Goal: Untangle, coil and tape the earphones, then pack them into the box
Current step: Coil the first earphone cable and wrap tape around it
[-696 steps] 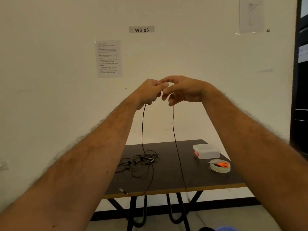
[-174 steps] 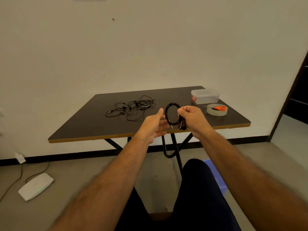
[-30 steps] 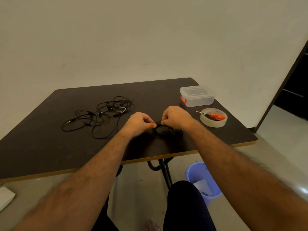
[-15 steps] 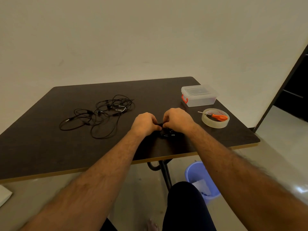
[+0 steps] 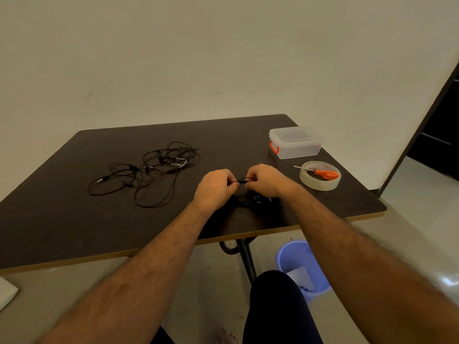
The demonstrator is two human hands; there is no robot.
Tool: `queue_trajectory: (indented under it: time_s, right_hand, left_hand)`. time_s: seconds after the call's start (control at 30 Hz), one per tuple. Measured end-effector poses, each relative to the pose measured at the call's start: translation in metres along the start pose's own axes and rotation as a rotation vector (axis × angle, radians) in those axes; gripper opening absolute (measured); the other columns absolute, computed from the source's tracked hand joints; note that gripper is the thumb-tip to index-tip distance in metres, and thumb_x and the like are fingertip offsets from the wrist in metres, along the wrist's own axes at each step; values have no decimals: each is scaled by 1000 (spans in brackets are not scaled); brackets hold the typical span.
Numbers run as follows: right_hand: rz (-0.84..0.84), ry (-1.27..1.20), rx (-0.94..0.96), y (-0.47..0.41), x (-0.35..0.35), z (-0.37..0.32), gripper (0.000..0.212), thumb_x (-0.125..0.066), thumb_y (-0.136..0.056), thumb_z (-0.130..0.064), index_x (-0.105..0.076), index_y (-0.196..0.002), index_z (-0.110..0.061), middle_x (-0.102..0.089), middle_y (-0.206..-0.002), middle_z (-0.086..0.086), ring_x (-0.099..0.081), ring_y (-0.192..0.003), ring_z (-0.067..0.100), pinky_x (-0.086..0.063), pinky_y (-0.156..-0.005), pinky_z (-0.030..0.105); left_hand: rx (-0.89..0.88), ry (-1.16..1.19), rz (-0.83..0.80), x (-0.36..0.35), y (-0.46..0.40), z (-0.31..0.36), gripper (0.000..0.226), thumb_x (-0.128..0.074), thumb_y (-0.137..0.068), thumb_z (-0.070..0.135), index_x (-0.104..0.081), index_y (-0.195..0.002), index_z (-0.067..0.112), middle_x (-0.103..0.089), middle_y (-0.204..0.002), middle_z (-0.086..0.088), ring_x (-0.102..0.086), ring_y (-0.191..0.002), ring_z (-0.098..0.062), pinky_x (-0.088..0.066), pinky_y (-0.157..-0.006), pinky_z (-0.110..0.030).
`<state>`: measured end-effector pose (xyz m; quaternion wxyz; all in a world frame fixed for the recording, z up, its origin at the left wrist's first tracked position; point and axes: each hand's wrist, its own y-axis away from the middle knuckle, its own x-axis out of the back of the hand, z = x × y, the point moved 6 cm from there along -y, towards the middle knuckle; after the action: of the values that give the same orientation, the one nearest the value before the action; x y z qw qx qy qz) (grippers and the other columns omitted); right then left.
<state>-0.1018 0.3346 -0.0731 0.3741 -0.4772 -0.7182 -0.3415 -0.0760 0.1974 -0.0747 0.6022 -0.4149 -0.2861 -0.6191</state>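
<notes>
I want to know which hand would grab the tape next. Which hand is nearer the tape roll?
Right. The right hand sits just left of the tape roll; the left hand is farther left, beyond the right.

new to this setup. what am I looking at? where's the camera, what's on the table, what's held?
No robot here: a person works with bare hands, and the one camera sits on their head, looking forward and down. The left hand and right hand both pinch a coiled earphone that rests on the dark table. To the left lies a tangle of more earphones. On the right stand a clear lidded box and a tape roll with orange scissors lying across it. A blue bin stands on the floor below.
</notes>
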Motion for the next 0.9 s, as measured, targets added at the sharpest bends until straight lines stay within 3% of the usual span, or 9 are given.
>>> queue_trajectory:
  time_s: [0.13,0.27,0.37,0.53,0.63,0.77,0.83,0.9]
  right_hand:
    - [-49,-325,61,10,11,-2,4,-59,-96,-17,-63,-94,-17,-72,-93,1,-67,-83,8,-47,-72,22]
    - [-91,-714,61,19,14,-4,6,-57,-97,-10,-62,-96,-9,-73,-84,4,-69,-74,11,-51,-57,17]
    - [-82,-899,70,18,14,-4,9,-55,-97,-6,-63,-96,-8,-66,-75,4,-63,-67,14,-54,-68,26]
    - [-77,-1127,58,16,14,-2,16,-50,-99,-7,-65,-105,-8,-56,-69,2,-52,-59,10,-44,-95,46]
    - [-99,-1196,85,21,16,-8,20,-48,-101,-17,-63,-112,-10,-56,-71,1,-52,-65,12,-44,-98,47]
    - [-76,-1094,126,25,20,-8,24,-44,-101,-5,-63,-114,-9,-61,-73,2,-56,-68,12,-45,-92,41]
    - [-41,-915,182,27,25,-7,24,-47,-100,-3,-65,-113,-11,-65,-76,2,-60,-71,11,-49,-84,32]
    - [-2,-680,239,29,30,-10,23,-50,-99,-3,-65,-112,-14,-69,-81,1,-64,-77,11,-52,-81,26]
  left_hand:
    - [14,333,11,3,-3,-8,8,-68,-89,30,-66,-90,22,-71,-90,7,-64,-87,-8,-51,-79,-31]
    - [61,781,-107,3,2,-6,16,-62,-95,15,-66,-110,10,-70,-85,2,-64,-81,-9,-52,-84,-41]
    - [85,912,-243,2,6,-1,23,-49,-101,12,-63,-115,0,-61,-79,-1,-59,-79,-13,-54,-89,-41]
    - [146,996,-323,3,10,1,23,-44,-104,16,-66,-102,9,-54,-77,-1,-56,-76,-12,-54,-92,-45]
    - [140,1097,-329,7,11,2,23,-43,-104,16,-64,-96,12,-55,-75,0,-56,-75,-13,-52,-94,-46]
    - [71,954,-335,16,11,-4,25,-43,-104,21,-65,-93,16,-60,-88,1,-57,-90,-14,-46,-99,-45]
    - [22,776,-308,22,10,-8,23,-45,-104,22,-67,-95,19,-62,-103,3,-56,-102,-13,-46,-97,-40]
    - [-66,552,-294,28,9,-10,21,-47,-103,23,-67,-97,24,-61,-104,4,-55,-99,-11,-45,-91,-34]
